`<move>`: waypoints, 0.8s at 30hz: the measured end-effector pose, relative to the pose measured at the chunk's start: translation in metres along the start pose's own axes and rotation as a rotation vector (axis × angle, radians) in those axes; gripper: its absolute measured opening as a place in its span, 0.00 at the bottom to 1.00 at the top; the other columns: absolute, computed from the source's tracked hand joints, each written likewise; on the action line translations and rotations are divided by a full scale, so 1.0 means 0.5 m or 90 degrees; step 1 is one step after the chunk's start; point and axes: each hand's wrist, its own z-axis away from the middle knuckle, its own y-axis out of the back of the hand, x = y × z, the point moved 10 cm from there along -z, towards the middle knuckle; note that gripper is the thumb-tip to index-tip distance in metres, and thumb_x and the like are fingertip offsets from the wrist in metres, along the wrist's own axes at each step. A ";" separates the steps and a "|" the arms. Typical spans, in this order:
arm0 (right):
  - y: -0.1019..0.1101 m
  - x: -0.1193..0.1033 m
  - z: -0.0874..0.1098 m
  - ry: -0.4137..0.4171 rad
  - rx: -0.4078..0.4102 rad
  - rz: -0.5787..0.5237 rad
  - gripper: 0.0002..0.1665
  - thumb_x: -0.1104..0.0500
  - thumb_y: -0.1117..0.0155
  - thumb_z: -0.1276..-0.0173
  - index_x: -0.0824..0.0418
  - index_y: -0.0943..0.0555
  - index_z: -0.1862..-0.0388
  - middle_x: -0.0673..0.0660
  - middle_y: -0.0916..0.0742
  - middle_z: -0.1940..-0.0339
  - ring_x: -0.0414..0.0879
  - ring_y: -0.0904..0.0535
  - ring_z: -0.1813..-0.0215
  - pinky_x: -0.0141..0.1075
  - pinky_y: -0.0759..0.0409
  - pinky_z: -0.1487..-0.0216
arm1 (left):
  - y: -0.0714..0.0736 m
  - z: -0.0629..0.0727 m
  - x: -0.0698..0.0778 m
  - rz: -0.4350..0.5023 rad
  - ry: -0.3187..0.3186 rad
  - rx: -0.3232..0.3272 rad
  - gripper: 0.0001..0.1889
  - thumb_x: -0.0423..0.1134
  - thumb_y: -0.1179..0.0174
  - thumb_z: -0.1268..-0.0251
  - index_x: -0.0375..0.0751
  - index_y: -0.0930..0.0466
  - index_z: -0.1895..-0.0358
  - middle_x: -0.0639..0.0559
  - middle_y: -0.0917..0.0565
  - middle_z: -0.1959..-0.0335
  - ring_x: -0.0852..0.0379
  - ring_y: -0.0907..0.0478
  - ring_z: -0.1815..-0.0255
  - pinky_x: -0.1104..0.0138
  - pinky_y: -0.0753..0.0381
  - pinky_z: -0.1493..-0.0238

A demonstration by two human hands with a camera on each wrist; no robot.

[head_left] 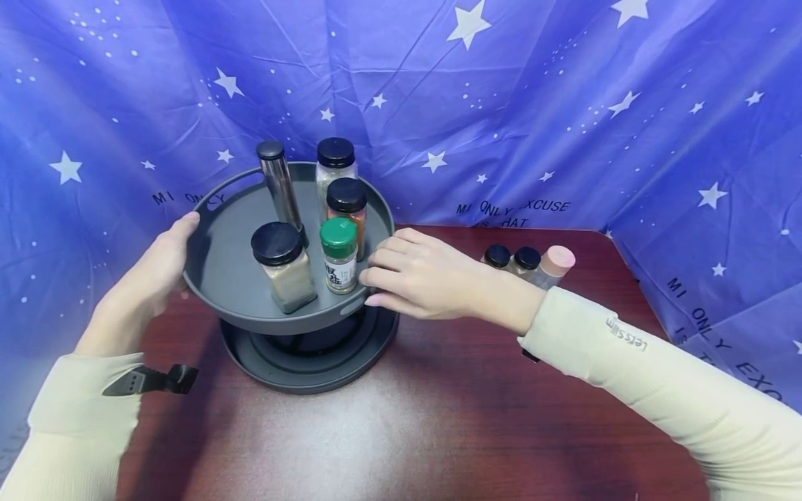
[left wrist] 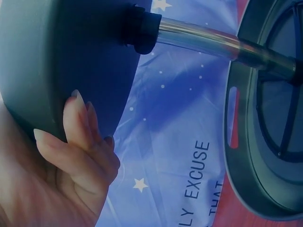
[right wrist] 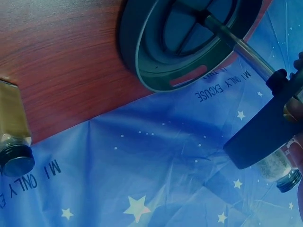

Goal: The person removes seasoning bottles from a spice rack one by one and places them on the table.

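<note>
A two-tier dark grey rotating rack stands at the left of the table, its upper tray (head_left: 225, 278) above the lower tray (head_left: 313, 381). My left hand (head_left: 153, 268) grips the upper tray's left rim, with curled fingers (left wrist: 78, 123) below it in the left wrist view. My right hand (head_left: 426, 275) holds the right rim by the handle slot, its fingertips right beside a green-capped shaker (head_left: 340, 271). Also on the upper tray are a square black-lidded jar (head_left: 291, 282), a black-lidded jar of reddish spice (head_left: 347, 202) and a taller black-lidded jar (head_left: 335, 170) behind. A metal post (head_left: 282, 188) rises through it.
Two black-lidded jars (head_left: 525, 261) and a pink-capped bottle (head_left: 556, 263) stand at the table's back right, partly behind my right arm. Blue star-printed cloth (head_left: 407, 104) hangs around the back and sides of the reddish-brown table (head_left: 476, 403).
</note>
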 end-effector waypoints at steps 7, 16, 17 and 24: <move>0.016 0.020 0.008 -0.010 0.011 -0.029 0.18 0.46 0.43 0.27 0.58 0.19 0.51 0.54 0.14 0.54 0.49 0.18 0.49 0.42 0.21 0.51 | -0.001 0.003 0.003 0.007 -0.011 -0.001 0.30 0.63 0.83 0.23 0.54 0.31 0.67 0.62 0.22 0.86 0.61 0.30 0.88 0.63 0.35 0.83; 0.016 0.056 0.021 -0.072 -0.024 -0.044 0.28 0.39 0.38 0.33 0.60 0.20 0.47 0.58 0.15 0.47 0.51 0.20 0.42 0.44 0.21 0.46 | 0.000 0.004 0.005 0.007 -0.014 -0.001 0.31 0.62 0.83 0.23 0.54 0.30 0.69 0.61 0.23 0.88 0.61 0.33 0.89 0.63 0.35 0.83; 0.017 0.060 0.023 -0.077 -0.026 -0.043 0.29 0.39 0.38 0.33 0.60 0.20 0.47 0.58 0.15 0.46 0.51 0.20 0.43 0.45 0.21 0.46 | 0.000 0.004 0.005 0.006 -0.015 -0.003 0.31 0.63 0.83 0.23 0.53 0.30 0.68 0.61 0.23 0.88 0.61 0.33 0.89 0.63 0.35 0.83; 0.023 0.087 0.030 -0.108 -0.030 -0.048 0.29 0.38 0.39 0.32 0.59 0.21 0.45 0.58 0.16 0.46 0.52 0.20 0.45 0.46 0.22 0.46 | 0.001 0.003 0.005 0.000 -0.017 -0.007 0.33 0.64 0.83 0.24 0.54 0.29 0.72 0.61 0.25 0.90 0.61 0.35 0.89 0.62 0.34 0.83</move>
